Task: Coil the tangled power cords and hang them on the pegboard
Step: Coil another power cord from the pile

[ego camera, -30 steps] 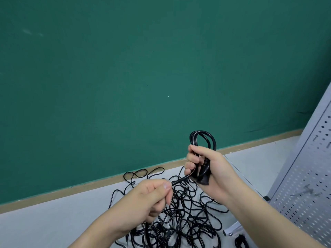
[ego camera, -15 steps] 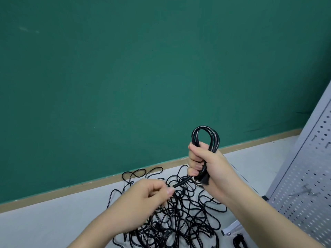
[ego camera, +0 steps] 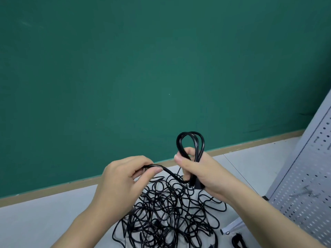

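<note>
My right hand point(ego camera: 202, 174) grips a small coil of black power cord point(ego camera: 190, 142), whose loops stick up above my fist and whose plug end shows below it. My left hand point(ego camera: 123, 178) pinches the free run of that same cord point(ego camera: 170, 173) between thumb and fingers, level with the right hand. A tangled pile of black cords point(ego camera: 166, 217) lies on the grey floor below both hands. The grey pegboard point(ego camera: 308, 176) leans at the right edge, with a metal hook point(ego camera: 307, 191) on it.
A green wall point(ego camera: 143, 68) with a tan baseboard point(ego camera: 53, 190) fills the background. The pegboard's metal foot point(ego camera: 231, 228) rests on the floor at the lower right, and a separate black cord bundle point(ego camera: 238, 241) lies beside it.
My left hand has risen and drawn the cord up and leftward, away from the pile. My right hand has turned slightly, and the coil's loops stand wider above it.
</note>
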Tool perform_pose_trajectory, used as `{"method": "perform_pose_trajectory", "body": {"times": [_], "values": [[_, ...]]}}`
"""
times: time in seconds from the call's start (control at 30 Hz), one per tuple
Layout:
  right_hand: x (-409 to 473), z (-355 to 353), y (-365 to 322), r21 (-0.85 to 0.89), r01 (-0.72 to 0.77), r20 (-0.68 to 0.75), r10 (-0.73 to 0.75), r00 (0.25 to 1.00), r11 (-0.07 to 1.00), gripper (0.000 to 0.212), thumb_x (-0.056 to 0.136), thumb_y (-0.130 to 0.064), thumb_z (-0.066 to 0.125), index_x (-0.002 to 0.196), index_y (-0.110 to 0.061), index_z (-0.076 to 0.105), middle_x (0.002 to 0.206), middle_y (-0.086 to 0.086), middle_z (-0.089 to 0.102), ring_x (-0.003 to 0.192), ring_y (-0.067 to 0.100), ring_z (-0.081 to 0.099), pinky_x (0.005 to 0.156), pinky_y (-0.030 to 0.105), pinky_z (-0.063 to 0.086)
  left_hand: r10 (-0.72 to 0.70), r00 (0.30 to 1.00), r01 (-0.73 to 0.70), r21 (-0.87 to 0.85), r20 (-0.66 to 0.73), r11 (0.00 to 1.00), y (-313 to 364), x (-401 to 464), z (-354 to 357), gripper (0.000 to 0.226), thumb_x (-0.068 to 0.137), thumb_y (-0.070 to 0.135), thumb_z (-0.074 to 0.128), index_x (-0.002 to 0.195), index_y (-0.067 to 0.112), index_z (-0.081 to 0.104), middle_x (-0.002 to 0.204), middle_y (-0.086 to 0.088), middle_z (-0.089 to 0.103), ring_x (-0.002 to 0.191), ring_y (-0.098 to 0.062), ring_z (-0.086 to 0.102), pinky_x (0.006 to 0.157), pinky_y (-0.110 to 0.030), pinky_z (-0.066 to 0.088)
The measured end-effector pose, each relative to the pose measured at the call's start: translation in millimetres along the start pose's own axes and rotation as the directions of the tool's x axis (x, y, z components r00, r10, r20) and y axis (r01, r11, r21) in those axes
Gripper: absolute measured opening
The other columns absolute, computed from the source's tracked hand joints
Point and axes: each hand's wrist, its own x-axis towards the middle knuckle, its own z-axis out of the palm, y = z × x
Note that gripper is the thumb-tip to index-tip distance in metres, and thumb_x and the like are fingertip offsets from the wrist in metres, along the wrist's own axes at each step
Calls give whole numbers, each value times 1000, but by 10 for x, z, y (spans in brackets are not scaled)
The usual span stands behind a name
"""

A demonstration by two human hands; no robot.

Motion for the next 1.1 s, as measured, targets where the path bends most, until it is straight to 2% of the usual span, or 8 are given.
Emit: {"method": "perform_pose_trajectory", "body": {"times": [0.2, 0.37, 0.57, 0.67, 0.77, 0.9, 1.03, 1.1], "values": [[-55, 127, 1, -89, -44, 267, 67, 961, 995, 61, 72, -41, 86, 118, -8, 64, 91, -4, 64, 83, 7, 59, 82, 24, 45, -70, 997, 70, -41, -17, 997, 62, 1, -7, 27, 90, 55, 66, 73, 35, 65, 60, 16, 48, 56, -7, 43, 53, -21, 32], [-126, 276, 2, -228, -107, 405, 195, 893, 968, 17, 84, -25, 67, 100, -21, 64, 88, 7, 50, 62, 8, 51, 64, 26, 46, -241, 970, 238, -201, 9, 950, 98, 9, 39, 33, 78, 37, 85, 64, 20, 61, 52, 16, 48, 50, -6, 38, 51, -15, 29], [-205, 303, -22, -109, -249, 496, 270, 825, 962, 15, 91, -27, 61, 100, -17, 66, 67, -6, 41, 60, 8, 39, 60, 24, 43, -367, 925, 379, -347, 100, 858, -8, 46, 22, 55, 64, 63, 88, 82, 20, 59, 56, 13, 38, 54, -6, 32, 52, -18, 29], [-236, 275, -36, -126, -240, 514, 271, 814, 962, 16, 99, -27, 56, 103, -15, 66, 69, -7, 41, 59, 6, 40, 60, 22, 41, -340, 883, 438, -309, 323, 844, -90, 27, 47, 45, 74, 71, 74, 85, 28, 71, 63, 11, 52, 61, -5, 43, 61, -23, 37], [-236, 252, -8, -146, -244, 516, 284, 808, 959, 19, 106, -26, 52, 104, -14, 67, 68, -8, 43, 58, 5, 41, 62, 24, 40, -336, 805, 535, -353, 489, 768, -46, 20, 70, 35, 91, 54, 66, 73, 24, 70, 60, 15, 51, 54, 0, 42, 57, -18, 35], [-216, 250, 26, -128, -203, 523, 240, 818, 971, 20, 104, -27, 55, 96, -17, 70, 75, 0, 52, 66, 10, 49, 67, 27, 44, -330, 774, 594, -441, 540, 673, -21, 8, 99, 34, 94, 48, 67, 66, 29, 68, 58, 9, 45, 51, -9, 30, 51, -22, 26], [-186, 265, 84, -134, -129, 433, 176, 884, 982, 15, 104, -10, 57, 98, -5, 70, 84, 5, 69, 76, 14, 64, 71, 25, 51, -327, 794, 574, -452, 513, 683, -7, 34, 97, 30, 91, 45, 67, 66, 30, 68, 60, 10, 59, 53, -4, 49, 57, -18, 39], [-179, 289, 107, -102, -117, 399, 148, 905, 988, 11, 101, -6, 61, 92, -6, 67, 87, 9, 73, 81, 20, 68, 78, 29, 55, -285, 796, 552, -448, 533, 703, -17, 36, 87, 32, 95, 44, 70, 73, 21, 68, 66, 0, 66, 60, -13, 59, 66, -30, 47]]}}
